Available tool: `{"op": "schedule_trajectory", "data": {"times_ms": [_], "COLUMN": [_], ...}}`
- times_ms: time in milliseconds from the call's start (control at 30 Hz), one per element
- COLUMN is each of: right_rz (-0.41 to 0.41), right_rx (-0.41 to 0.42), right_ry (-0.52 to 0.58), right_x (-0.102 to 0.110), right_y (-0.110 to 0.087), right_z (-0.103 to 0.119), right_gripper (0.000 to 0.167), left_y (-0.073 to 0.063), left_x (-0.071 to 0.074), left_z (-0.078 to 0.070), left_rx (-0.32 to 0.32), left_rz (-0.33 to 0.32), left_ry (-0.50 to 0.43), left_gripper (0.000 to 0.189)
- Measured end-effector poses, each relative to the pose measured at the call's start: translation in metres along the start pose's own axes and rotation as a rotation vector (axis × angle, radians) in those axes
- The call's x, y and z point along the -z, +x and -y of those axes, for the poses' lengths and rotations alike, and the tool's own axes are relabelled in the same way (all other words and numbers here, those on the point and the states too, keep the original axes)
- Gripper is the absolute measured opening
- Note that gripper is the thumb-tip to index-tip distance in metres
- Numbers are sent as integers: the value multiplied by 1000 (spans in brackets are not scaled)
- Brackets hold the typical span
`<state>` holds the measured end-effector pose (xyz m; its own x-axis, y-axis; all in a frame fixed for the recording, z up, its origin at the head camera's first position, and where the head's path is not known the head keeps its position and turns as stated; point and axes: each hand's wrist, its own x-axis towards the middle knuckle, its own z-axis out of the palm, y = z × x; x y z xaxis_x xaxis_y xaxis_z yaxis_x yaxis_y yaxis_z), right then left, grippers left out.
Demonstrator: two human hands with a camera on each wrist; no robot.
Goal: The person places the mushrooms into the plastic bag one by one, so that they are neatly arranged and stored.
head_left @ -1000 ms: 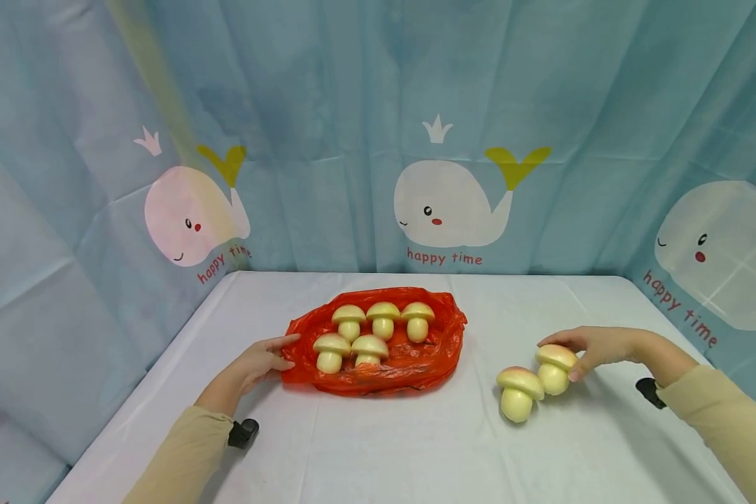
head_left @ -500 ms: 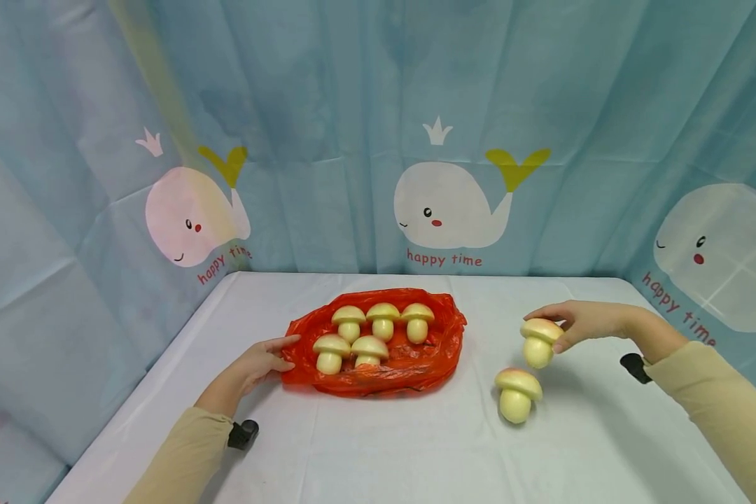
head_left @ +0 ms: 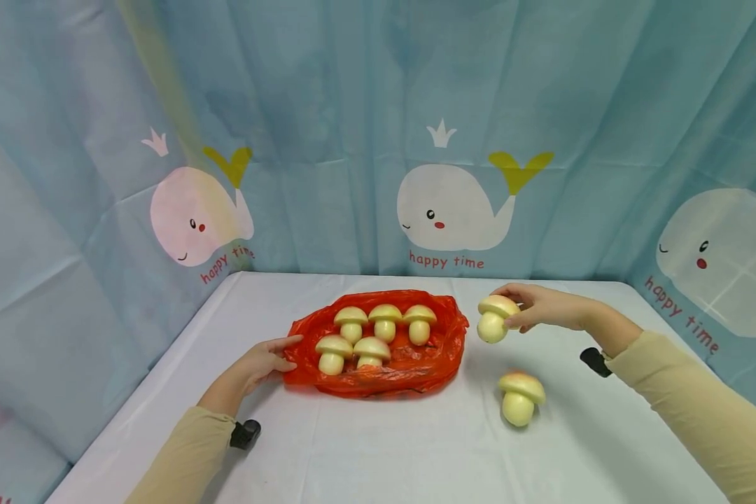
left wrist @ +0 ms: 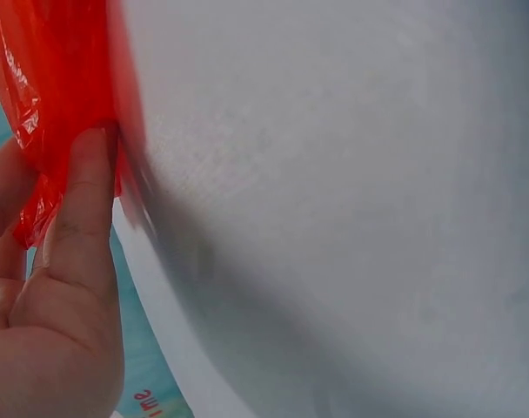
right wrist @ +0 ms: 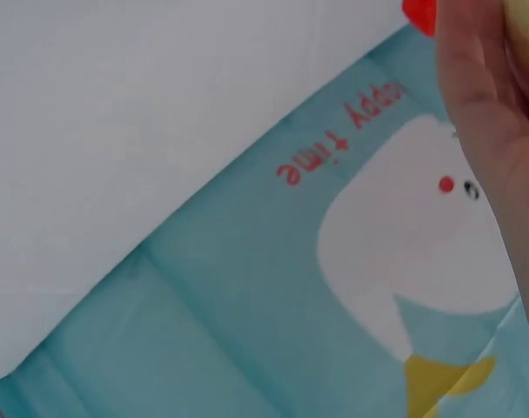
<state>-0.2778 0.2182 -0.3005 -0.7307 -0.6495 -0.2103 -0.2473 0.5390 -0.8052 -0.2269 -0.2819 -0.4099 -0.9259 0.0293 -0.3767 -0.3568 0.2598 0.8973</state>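
Note:
My right hand (head_left: pixel 551 308) holds a toy mushroom (head_left: pixel 493 323) with a pale stem and pinkish-yellow cap, raised above the table just right of the bag. Only part of that mushroom shows at the edge of the right wrist view. A red plastic bag (head_left: pixel 437 374) lies spread wide at the middle of the table, with several similar mushrooms (head_left: pixel 386 323) inside. At its left end, my left hand (head_left: pixel 258 365) pinches the bag's side; in the left wrist view the red film (left wrist: pixel 64 78) runs between thumb and fingers. Another mushroom (head_left: pixel 519 400) stands on the table, nearer to me.
The table (head_left: pixel 378 448) has a white cloth. Behind and at both sides hang blue curtains (head_left: pixel 327 210) printed with whales. A black wrist strap piece (head_left: pixel 246 434) sits by the left sleeve, another (head_left: pixel 596 362) by the right.
My right hand has lifted one mushroom from beside the other and carried it left and away from me, toward the bag. The left hand has stayed at the bag's end.

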Motion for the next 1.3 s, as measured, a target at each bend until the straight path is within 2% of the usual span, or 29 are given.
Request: {"op": "schedule_trajectory", "data": {"times_ms": [267, 667, 833, 1000, 1167, 1300], "right_rz": [-44, -128, -188, -245, -254, -231], "right_rx": [44, 45, 37, -13, -44, -55], "right_ry": [-29, -45, -90, -180, -273, -320], "right_x": [-16, -52, -69, -84, -97, -106], "right_y": [30, 73, 87, 98, 106, 107], "right_z": [15, 34, 40, 43, 41, 40], "right_gripper": [49, 65, 63, 58, 58, 56], "left_y": [0, 0, 0, 0, 0, -2], "left_x": [1, 1, 1, 1, 1, 0], "left_z": [1, 1, 0, -1, 0, -2], "left_rx": [4, 6, -3, -12, -16, -10], "left_rz": [-1, 0, 7, 15, 20, 21], "left_ry": [-1, -2, 11, 4, -6, -6], "left_gripper": [60, 61, 61, 61, 61, 61]}}
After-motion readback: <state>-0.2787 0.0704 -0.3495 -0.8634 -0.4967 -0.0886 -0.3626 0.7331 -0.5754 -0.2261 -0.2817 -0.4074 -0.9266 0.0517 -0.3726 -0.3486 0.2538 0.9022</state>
